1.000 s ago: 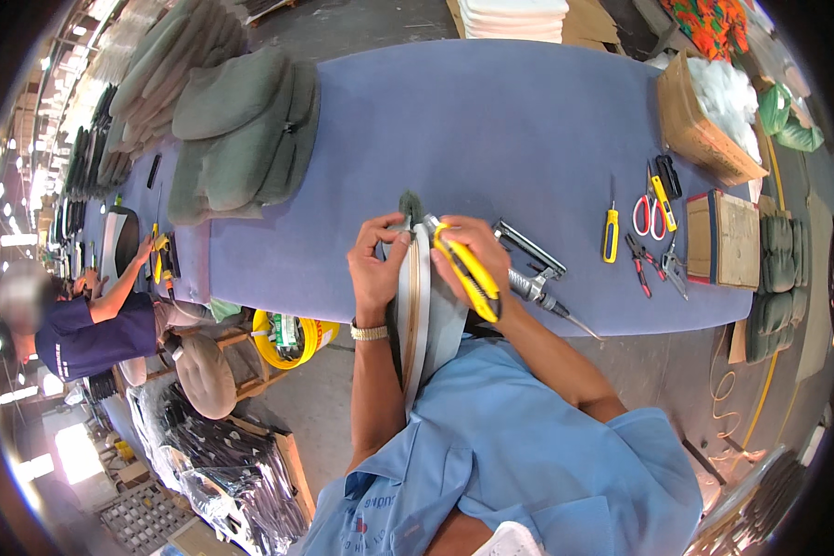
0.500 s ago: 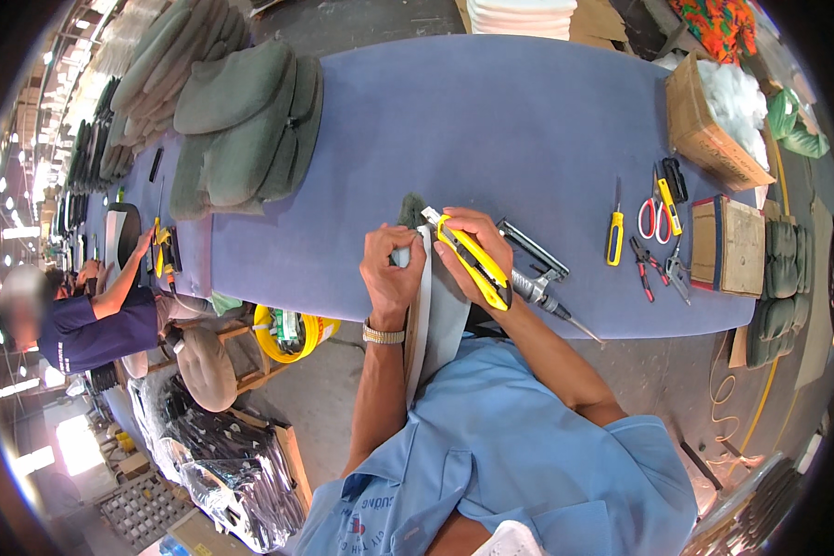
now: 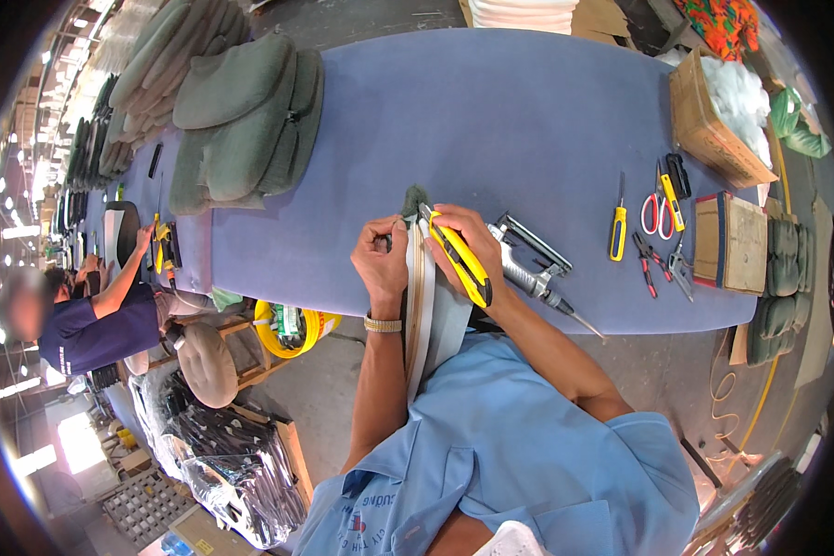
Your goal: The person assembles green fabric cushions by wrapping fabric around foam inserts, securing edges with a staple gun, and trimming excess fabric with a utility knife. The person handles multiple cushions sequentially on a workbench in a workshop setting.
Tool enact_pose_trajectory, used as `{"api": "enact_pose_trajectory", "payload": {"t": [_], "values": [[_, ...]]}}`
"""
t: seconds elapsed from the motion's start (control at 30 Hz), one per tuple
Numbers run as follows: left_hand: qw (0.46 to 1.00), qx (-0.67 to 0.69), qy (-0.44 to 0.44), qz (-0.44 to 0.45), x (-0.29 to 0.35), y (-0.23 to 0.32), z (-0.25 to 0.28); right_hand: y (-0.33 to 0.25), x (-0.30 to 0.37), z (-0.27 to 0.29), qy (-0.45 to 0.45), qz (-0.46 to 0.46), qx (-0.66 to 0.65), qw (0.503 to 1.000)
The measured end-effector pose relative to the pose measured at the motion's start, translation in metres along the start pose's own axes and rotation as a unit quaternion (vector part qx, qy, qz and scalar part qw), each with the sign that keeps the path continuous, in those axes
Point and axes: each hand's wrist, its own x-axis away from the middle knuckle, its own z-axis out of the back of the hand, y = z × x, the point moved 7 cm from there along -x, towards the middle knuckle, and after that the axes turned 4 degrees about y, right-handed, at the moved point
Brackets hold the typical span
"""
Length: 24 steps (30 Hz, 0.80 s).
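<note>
A yellow-and-black utility knife (image 3: 461,259) is gripped in my right hand (image 3: 478,243), its blade end against the far tip of a long upholstered panel. That panel (image 3: 419,310) stands on edge toward my body, with pale edges, a brown strip and a light grey side. Dark green fabric (image 3: 415,198) shows at its far end. My left hand (image 3: 381,264) is closed, thumb and finger pinching at the fabric's edge beside the blade. Just right of my right hand lies a silver staple gun (image 3: 531,274) with a hose fitting.
Green seat cushions (image 3: 241,120) are stacked at the table's left. On the right lie a yellow screwdriver (image 3: 618,232), scissors (image 3: 658,213), pliers (image 3: 653,264) and a cardboard box (image 3: 713,120) of white stuffing. A co-worker (image 3: 102,324) works at far left, behind a yellow bucket (image 3: 320,326).
My left hand has shifted slightly left and its pinch is now closer to the fabric end. The knife moved a little left and up, and the panel has turned, showing more brown strip.
</note>
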Motion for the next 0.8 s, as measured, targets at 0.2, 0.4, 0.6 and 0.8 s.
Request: {"api": "enact_pose_trajectory", "payload": {"t": [0.2, 0.4, 0.6, 0.8], "values": [[1.0, -0.001, 0.0, -0.001, -0.001, -0.002, 0.002, 0.006, 0.003, -0.002, 0.003, 0.017, -0.018, 1.0], [1.0, -0.005, 0.012, 0.023, -0.002, -0.003, 0.002, 0.007, 0.006, -0.004, 0.005, 0.03, -0.008, 1.0], [0.999, 0.026, 0.015, 0.029, -0.003, -0.004, 0.0, 0.006, 0.007, -0.005, 0.001, 0.013, 0.009, 1.0], [0.997, 0.058, 0.011, 0.053, -0.003, -0.006, -0.003, 0.007, 0.011, -0.004, 0.012, -0.005, 0.001, 1.0]]}}
